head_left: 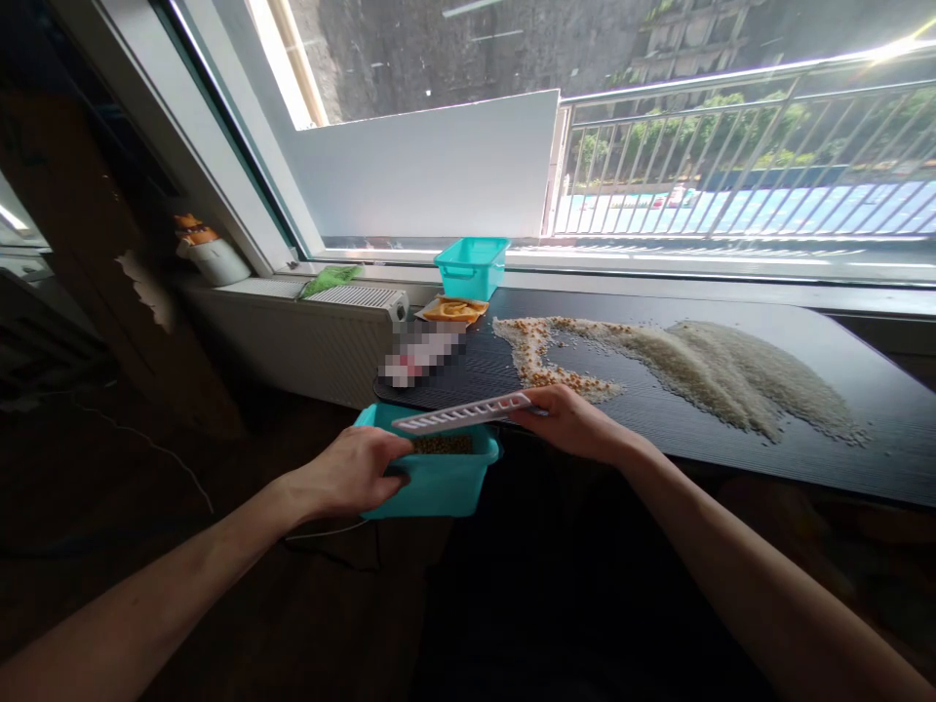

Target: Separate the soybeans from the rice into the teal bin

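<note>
My left hand (353, 473) is closed on the left side of a turquoise plastic bin (443, 490), held off the front edge of the table. Small brownish grains or beans (445, 445) lie inside the bin. A white slotted plastic strip (462, 415) is pinched at its right end by my right hand (568, 419). The strip slants over the bin's opening, above the grains. Just beyond my right hand, yellow-orange kernels (541, 361) are mixed with pale grains on the dark table. A larger spread of pale rice-like grains (717, 375) lies further right.
A second turquoise bin (470, 271) stands at the table's back left corner. In front of it are an orange packet (454, 310) and a pixelated item (424, 357). To the left is a white radiator (314, 336) with a green cloth (331, 281) on top. A window runs behind.
</note>
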Demonstrator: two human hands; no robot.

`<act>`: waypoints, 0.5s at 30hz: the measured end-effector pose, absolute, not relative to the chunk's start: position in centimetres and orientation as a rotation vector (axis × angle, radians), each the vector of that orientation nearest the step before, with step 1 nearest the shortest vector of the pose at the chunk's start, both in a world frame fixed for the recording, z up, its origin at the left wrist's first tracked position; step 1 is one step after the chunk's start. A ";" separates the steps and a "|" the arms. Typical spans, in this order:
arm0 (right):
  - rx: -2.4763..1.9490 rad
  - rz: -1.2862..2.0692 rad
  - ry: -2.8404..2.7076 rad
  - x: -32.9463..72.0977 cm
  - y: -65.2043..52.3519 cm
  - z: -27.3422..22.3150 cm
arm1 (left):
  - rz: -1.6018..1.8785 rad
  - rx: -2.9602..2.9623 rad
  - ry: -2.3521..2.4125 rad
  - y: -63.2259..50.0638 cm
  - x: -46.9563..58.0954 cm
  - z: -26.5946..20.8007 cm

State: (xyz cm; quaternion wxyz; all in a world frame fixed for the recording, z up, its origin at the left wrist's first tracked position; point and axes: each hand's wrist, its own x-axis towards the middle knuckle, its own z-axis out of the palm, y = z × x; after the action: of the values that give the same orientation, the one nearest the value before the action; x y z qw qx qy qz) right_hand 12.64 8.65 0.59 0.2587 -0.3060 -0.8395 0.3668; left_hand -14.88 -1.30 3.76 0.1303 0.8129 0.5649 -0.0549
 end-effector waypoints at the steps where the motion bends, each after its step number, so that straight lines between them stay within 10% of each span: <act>1: -0.819 1.015 -2.264 13.5 7.6 0.7 | -0.164 2.403 1.621 -1.7 -14.4 3.7; 15: -1.148 0.807 -1.730 26.0 -0.6 0.4 | 0.097 2.529 1.157 0.4 -4.4 -0.1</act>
State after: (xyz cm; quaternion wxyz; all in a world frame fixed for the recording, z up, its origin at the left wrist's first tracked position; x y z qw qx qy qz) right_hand 26.00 -0.57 0.37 0.4412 -0.4625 -0.6969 0.3251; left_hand -4.41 0.38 -0.06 0.1783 0.8943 0.4091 0.0342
